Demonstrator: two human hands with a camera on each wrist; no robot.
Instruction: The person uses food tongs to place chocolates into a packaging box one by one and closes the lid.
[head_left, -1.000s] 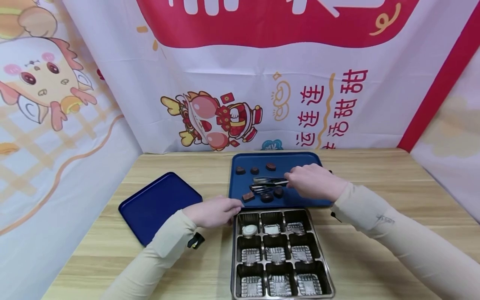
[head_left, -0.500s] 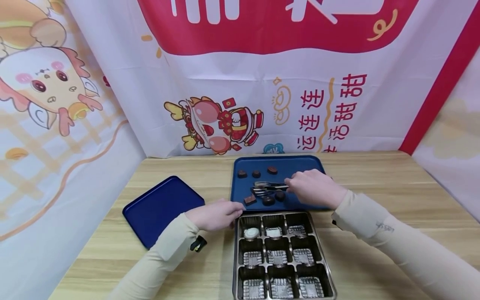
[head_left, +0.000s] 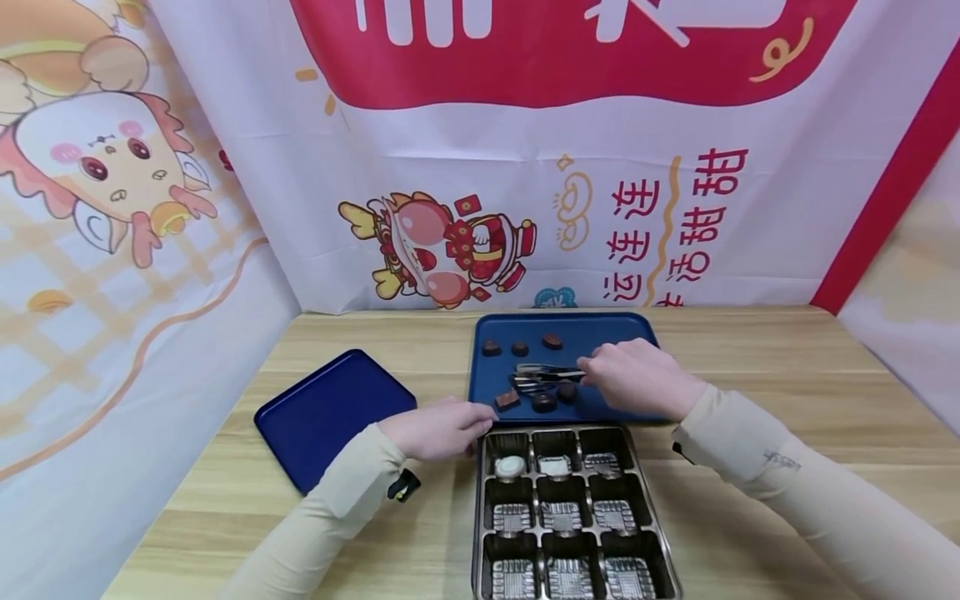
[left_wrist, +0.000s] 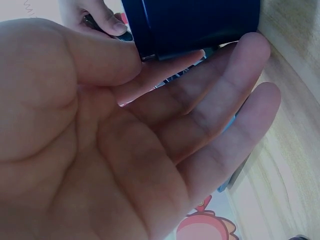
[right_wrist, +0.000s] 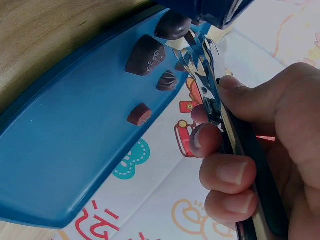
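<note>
My right hand (head_left: 637, 379) grips metal tongs (head_left: 547, 377) with black handles over a blue tray (head_left: 592, 329). The tongs' heads lie low among several dark chocolates, close to an oval chocolate (head_left: 544, 403) and a rectangular chocolate (head_left: 507, 401). In the right wrist view, the tips reach beside a dark chocolate (right_wrist: 172, 26); I cannot tell whether they clasp anything. My left hand (head_left: 442, 429) pinches the far left corner of a chocolate box (head_left: 540, 533) between thumb and fingers. The box's gold insert has a round white piece (head_left: 510, 467) and a square white piece (head_left: 555, 467) in its back row.
At the left lies a second, darker blue tray (head_left: 333, 412), turned at an angle. Three chocolates, one of them (head_left: 552, 342), sit along the back of the blue tray. A printed cloth backdrop (head_left: 450, 142) rises behind the wooden table (head_left: 795, 350).
The head view has shifted slightly, so the whole scene sits a little lower and further right. Both hands, the tongs and the chocolates keep nearly the same places relative to each other.
</note>
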